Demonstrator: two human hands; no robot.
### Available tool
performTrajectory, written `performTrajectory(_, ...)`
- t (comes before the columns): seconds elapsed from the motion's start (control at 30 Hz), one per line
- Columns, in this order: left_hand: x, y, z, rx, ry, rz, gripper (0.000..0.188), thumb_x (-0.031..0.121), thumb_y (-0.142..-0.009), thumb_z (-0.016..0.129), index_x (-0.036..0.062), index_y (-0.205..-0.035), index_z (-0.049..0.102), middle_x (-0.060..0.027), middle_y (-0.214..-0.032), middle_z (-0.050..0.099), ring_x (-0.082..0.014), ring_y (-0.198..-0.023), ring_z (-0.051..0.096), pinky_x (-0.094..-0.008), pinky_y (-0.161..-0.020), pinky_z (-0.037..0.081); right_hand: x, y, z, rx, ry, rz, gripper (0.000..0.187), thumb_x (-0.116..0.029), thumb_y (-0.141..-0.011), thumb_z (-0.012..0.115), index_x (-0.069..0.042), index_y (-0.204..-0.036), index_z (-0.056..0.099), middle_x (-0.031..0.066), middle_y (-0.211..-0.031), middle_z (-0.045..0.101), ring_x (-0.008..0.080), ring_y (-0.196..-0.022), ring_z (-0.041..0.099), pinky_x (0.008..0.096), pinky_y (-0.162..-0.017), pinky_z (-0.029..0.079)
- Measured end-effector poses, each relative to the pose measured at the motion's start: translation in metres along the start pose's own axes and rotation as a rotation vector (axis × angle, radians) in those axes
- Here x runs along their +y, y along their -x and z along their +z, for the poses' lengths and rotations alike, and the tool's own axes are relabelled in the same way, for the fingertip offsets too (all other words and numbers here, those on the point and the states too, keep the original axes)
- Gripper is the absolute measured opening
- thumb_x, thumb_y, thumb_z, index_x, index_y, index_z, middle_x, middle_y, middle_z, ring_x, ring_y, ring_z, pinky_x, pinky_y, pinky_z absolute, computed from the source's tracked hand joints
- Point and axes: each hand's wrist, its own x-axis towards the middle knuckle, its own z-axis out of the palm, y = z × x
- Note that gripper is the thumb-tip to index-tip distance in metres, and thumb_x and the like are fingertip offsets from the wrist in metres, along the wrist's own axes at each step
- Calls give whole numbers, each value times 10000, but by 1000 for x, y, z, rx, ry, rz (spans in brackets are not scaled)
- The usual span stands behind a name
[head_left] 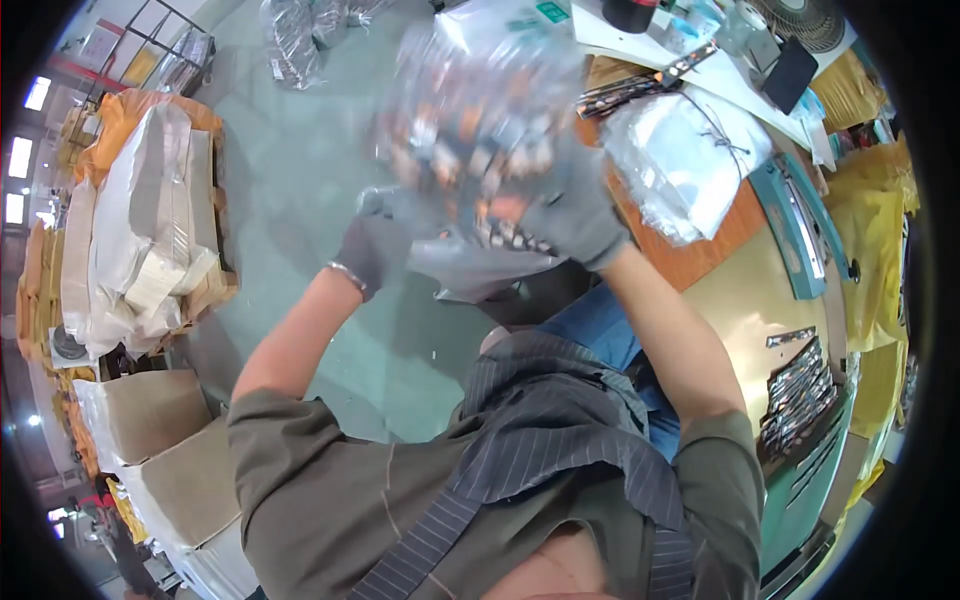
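Note:
A clear plastic bag [480,140] full of small orange, white and black pieces hangs in front of me over the floor, smeared by motion. My left hand [378,240], in a grey glove, grips its lower left edge. Against its right side my right hand [585,225], also gloved in grey, is closed on the plastic. The loose end of the bag droops below, between both hands. What the pieces are is too blurred to make out.
To the right, a wooden table [680,245] bears a stack of clear plastic bags [685,165], a teal bag sealer [795,230] and dark patterned strips [800,395]. Wrapped bundles [150,220] and cardboard boxes [185,450] stand at left. More filled bags [290,45] lie on the far floor.

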Motion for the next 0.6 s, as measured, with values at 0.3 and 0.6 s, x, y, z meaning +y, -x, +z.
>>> performTrajectory(0.3,15,60,-49,-262,201,106,101,178,-730,600,94,-676,603,-86,-641,592,-243,-688,604,-364,-818,469,115,5,-2,-867,1090,-317,573,-243,-710,700,-129,-1233,497,109,-1157,565,252,-1064,554,352,-913,428)
performTrajectory(0.6,8,42,-68,-60,122,175,107,155,-754,587,54,-720,598,-105,-677,597,-255,-783,613,-379,-944,426,15,-77,-45,-1194,1498,172,526,-381,-803,590,-126,-1254,498,135,-1150,603,286,-1061,578,378,-898,451)
